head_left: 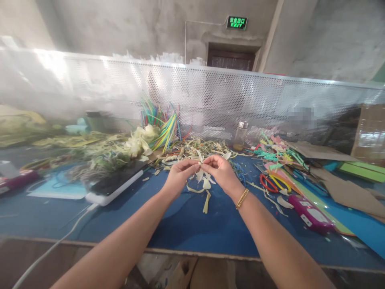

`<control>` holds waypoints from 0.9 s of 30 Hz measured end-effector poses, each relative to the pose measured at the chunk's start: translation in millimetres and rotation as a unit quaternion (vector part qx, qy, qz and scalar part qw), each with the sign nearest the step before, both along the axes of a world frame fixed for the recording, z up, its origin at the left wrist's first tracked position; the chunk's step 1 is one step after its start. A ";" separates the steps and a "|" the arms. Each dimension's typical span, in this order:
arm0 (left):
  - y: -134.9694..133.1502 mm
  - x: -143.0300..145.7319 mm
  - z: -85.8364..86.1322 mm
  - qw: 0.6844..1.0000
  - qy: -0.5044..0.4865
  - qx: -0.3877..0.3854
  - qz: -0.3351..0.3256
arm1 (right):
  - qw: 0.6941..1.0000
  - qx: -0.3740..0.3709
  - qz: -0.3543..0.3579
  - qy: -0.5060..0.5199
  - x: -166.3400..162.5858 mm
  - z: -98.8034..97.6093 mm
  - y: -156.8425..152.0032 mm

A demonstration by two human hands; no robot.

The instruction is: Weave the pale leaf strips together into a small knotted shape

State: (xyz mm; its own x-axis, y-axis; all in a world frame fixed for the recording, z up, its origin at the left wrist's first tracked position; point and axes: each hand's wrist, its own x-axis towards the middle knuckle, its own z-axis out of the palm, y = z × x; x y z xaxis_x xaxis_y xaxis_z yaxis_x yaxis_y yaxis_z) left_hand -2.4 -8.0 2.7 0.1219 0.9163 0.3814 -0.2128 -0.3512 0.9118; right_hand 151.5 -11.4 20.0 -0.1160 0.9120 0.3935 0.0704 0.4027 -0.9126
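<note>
Over the middle of the blue tabletop (204,237), my left hand (179,176) and my right hand (221,173) meet fingertip to fingertip. Both pinch a small pale flower-like piece (200,155), whose thin cream petals show between the fingers. The fingertips partly hide it, and its exact make cannot be told. Just below the hands lie cream petal-like scraps (206,184) and a pale yellowish strip (206,202). A gold bracelet (242,198) circles my right wrist.
Heaped strips (195,146) lie behind my hands, with coloured stems (168,124) and a glass bottle (240,136). Red-handled scissors (268,183) and a purple power strip (311,214) lie right. Left are a dark flat device (120,178) and a white cable (57,243). A perforated metal panel (216,92) stands behind.
</note>
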 end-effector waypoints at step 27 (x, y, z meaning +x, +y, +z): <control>1.9 0.6 1.1 0.998 -0.050 -0.039 -0.014 | 0.988 0.100 -0.056 -0.105 2.1 1.7 -0.3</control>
